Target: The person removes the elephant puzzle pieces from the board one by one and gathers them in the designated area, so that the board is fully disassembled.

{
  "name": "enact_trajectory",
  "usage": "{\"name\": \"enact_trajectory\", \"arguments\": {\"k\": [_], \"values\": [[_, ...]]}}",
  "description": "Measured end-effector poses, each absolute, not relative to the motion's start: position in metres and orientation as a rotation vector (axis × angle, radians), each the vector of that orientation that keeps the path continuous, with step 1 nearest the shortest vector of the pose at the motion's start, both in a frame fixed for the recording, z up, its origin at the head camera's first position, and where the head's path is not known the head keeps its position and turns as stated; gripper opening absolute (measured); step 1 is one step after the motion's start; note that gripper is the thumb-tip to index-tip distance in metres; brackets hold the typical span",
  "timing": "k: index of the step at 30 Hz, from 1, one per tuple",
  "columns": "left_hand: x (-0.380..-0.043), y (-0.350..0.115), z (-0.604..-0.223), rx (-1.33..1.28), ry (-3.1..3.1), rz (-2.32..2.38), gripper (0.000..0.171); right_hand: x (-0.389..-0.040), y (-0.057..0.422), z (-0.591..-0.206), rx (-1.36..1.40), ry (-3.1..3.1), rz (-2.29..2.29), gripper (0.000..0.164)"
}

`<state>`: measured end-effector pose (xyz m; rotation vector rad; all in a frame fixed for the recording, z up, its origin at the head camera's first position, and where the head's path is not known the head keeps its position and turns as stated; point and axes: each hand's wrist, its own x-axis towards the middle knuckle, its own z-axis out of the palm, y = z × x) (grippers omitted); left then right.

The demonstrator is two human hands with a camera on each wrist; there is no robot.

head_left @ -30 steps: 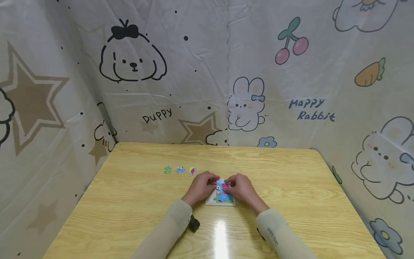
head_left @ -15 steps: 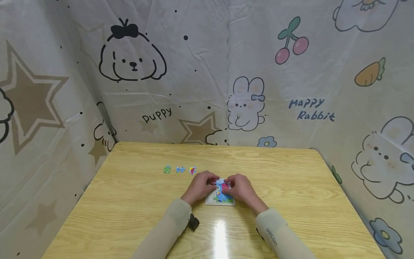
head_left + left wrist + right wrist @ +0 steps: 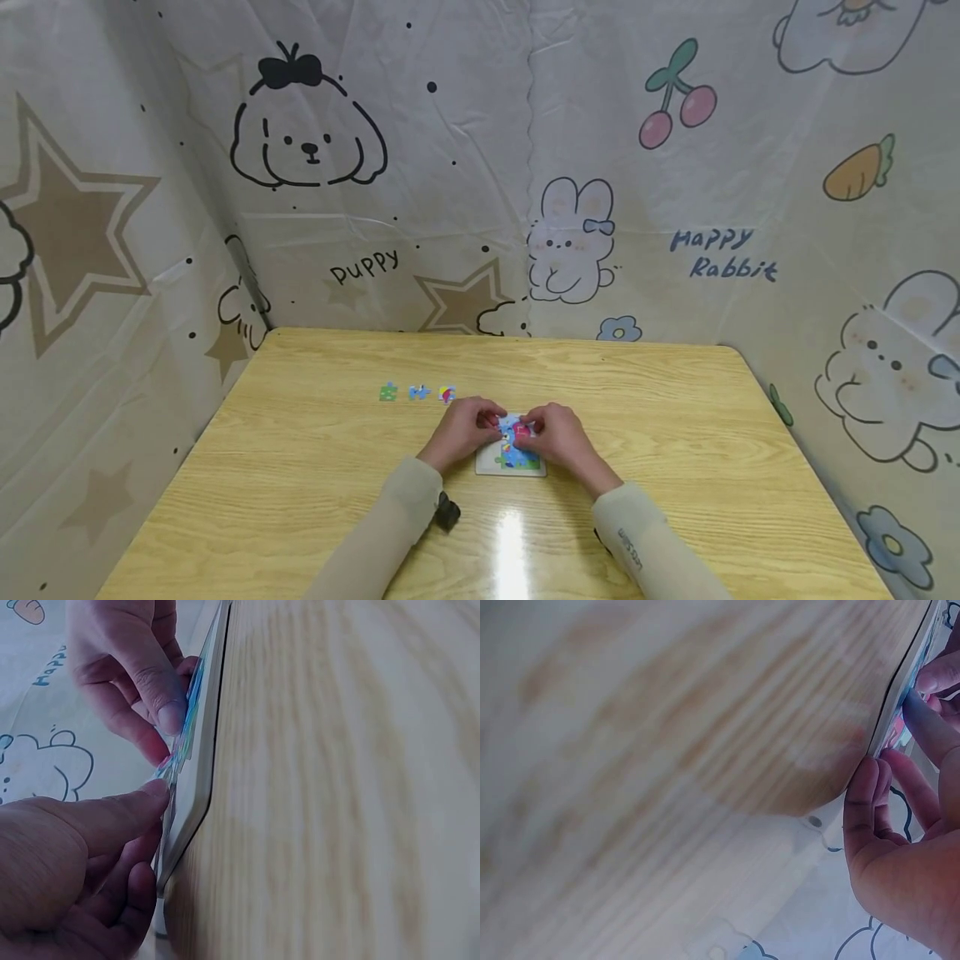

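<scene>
A small jigsaw puzzle board [image 3: 488, 465] lies flat on the table, blue, green and pink pieces [image 3: 521, 454] covering its right part. Its lower left shows bare and pale. At the upper left of the picture, my left hand [image 3: 459, 432] pinches a puzzle piece [image 3: 171, 769] between thumb and index finger, low over the board; the fingers hide most of it. Opposite, my right hand [image 3: 562, 433] holds the board, thumb on the laid pieces and other fingers at its edge. In the left wrist view both hands' fingertips nearly meet.
Behind and left of the board lie three loose puzzle pieces: a green one [image 3: 387, 393], a blue one [image 3: 419, 392] and a yellow-and-red one [image 3: 447, 394]. The wooden table [image 3: 300, 467] ends at a printed curtain [image 3: 465, 167].
Both hands stay at the board. My left fingers shift very slightly at the piece; the right hand and the loose pieces hold their places.
</scene>
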<state>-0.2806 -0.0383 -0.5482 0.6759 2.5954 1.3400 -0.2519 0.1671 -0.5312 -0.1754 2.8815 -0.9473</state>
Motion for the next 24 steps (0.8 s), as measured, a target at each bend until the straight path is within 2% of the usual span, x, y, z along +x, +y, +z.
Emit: {"name": "enact_trajectory", "arguments": {"k": [24], "values": [[-0.274, -0.054, -0.543, 0.677, 2.576, 1.357, 0.023, -0.252, 0.169, -0.532, -0.163, 2.863, -0.948, 0.039]]}}
